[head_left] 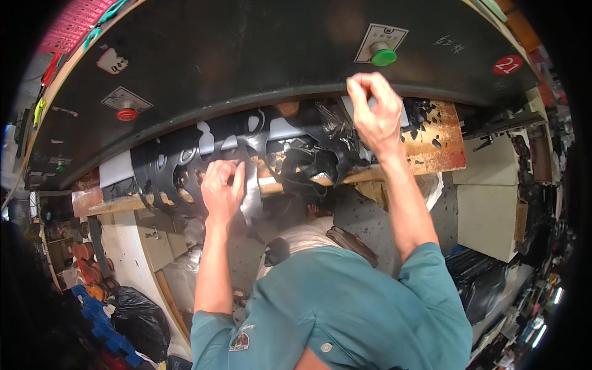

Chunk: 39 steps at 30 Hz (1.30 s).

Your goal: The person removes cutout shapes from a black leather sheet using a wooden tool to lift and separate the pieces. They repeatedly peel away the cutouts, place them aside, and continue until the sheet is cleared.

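Note:
My left hand [222, 186] is closed, its fingers curled at a glossy black sheet [251, 145] with large rounded cut-outs. The sheet lies across the bench and droops over its wooden front edge. Where the fingertips pinch it is partly hidden. Higher and to the right, my right hand [376, 113] is raised with thumb and fingers curled together. Anything it may hold is too small or hidden to make out. Just above it, apart from the fingers, a green push button [383, 57] sticks out of the dark machine panel [265, 46].
A red push button [127, 115] sits on the panel's left. Black scraps [436, 142] lie on the rusty right end of the bench [447, 139], beside the crumpled black pieces [308, 163]. Pale cabinets [487, 213] stand at right, a black bag [140, 320] at lower left.

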Each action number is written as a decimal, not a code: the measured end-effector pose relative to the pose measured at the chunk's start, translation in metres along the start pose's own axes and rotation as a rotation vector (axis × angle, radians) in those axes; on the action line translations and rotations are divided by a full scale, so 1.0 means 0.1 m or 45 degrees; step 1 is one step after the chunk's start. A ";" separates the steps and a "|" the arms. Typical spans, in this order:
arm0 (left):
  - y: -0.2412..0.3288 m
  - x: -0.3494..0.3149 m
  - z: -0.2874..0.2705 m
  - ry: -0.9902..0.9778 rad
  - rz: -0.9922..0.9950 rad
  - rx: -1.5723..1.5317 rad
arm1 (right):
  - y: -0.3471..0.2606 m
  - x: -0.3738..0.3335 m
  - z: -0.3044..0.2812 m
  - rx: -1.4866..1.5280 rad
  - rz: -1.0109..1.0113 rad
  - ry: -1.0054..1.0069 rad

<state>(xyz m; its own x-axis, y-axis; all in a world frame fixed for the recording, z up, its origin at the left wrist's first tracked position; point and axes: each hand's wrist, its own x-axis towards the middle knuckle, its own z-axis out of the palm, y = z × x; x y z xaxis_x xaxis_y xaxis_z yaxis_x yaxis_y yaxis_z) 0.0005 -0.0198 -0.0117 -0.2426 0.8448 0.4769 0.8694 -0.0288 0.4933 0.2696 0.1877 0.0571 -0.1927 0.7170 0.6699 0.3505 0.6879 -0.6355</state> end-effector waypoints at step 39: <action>-0.13 -0.01 -0.08 -0.365 -0.046 -0.102 | 0.02 -0.74 0.11 0.076 0.709 -0.150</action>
<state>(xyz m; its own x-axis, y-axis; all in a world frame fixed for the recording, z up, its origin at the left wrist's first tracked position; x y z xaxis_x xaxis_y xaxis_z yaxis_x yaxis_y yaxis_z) -0.0143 -0.0248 -0.0131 -0.1318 0.9621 0.2388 0.8227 -0.0282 0.5678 0.2743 0.1373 0.0017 -0.0959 0.9784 0.1829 0.3768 0.2058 -0.9031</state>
